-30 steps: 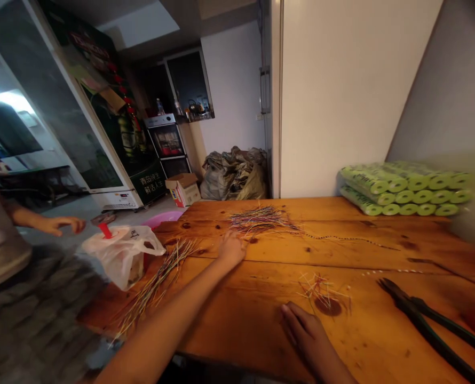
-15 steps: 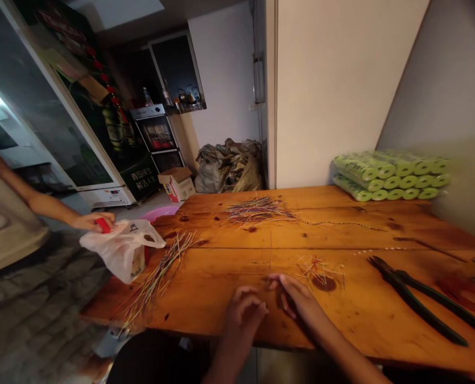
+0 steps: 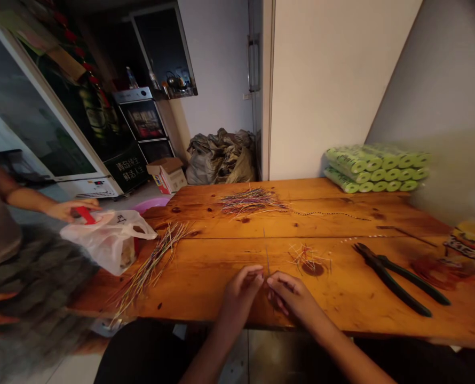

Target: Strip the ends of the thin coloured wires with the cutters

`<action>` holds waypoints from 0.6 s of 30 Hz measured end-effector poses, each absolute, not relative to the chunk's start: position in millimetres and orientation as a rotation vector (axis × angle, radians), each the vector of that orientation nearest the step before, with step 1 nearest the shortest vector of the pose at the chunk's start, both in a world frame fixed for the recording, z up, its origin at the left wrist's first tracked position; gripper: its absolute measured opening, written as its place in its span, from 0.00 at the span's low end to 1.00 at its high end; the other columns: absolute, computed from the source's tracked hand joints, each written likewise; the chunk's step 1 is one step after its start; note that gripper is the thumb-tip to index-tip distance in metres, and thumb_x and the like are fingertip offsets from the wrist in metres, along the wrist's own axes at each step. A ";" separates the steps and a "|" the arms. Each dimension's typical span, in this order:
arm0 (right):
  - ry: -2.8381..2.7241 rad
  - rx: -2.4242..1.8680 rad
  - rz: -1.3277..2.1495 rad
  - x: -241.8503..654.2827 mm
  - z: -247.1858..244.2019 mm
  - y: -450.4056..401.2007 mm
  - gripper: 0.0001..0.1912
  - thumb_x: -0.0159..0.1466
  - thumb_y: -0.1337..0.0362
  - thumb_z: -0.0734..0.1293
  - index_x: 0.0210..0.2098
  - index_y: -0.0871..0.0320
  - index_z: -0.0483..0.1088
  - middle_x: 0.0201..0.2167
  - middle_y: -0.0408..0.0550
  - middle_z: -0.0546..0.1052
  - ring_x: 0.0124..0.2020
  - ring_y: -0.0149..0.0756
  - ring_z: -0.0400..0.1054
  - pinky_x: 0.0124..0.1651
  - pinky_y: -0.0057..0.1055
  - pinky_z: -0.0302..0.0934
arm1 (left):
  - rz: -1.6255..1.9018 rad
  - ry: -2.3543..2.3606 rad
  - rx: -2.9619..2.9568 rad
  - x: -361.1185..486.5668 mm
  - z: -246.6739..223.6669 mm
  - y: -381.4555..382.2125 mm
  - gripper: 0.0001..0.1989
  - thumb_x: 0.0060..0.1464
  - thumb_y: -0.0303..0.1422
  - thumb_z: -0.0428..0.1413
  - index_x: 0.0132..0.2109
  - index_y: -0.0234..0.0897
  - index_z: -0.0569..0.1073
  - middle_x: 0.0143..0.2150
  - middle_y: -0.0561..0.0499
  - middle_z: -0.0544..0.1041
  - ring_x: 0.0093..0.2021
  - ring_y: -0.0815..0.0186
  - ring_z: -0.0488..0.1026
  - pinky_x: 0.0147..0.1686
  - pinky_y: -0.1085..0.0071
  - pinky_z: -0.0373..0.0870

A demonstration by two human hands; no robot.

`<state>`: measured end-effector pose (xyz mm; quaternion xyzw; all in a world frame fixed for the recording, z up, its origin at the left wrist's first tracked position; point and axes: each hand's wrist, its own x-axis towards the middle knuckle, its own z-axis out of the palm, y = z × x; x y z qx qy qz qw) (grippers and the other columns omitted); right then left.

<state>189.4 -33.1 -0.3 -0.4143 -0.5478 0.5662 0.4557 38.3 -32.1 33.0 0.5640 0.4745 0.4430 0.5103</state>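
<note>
My right hand (image 3: 291,293) is closed in a pinch on a thin dark wire (image 3: 267,256), which sticks up beyond the fingertips over the near part of the table. Close beside it, my left hand (image 3: 243,288) has thumb and forefinger drawn together near the wire; whatever may be between them is too small to make out. Just past my right hand lies a small heap of short wire pieces (image 3: 303,257). A bundle of long coloured wires (image 3: 153,266) rests along the table's left end, and a second wire bundle (image 3: 251,202) lies toward the back.
Large dark pliers (image 3: 393,280) lie on the wooden table (image 3: 213,266) at right, near an orange-labelled container (image 3: 469,245). Green-wrapped rolls (image 3: 377,168) are stacked at the back right. At left, another person's hand (image 3: 71,210) is at a white plastic bag (image 3: 113,240).
My hands have come together, the left moving up and right toward the wire. The view has shifted slightly. The other person's lower hand now shows at the left edge.
</note>
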 end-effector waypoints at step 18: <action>-1.526 -1.167 1.397 185.6 16.6 -51.0 0.20 0.62 0.47 0.59 0.27 0.58 0.62 0.17 0.38 0.65 0.14 0.24 0.54 0.18 0.22 0.49 | 1.325 1.094 0.898 46.7 42.3 -14.4 0.09 0.41 0.35 0.61 0.27 0.33 0.74 0.26 0.53 0.73 0.29 0.71 0.69 0.33 0.75 0.65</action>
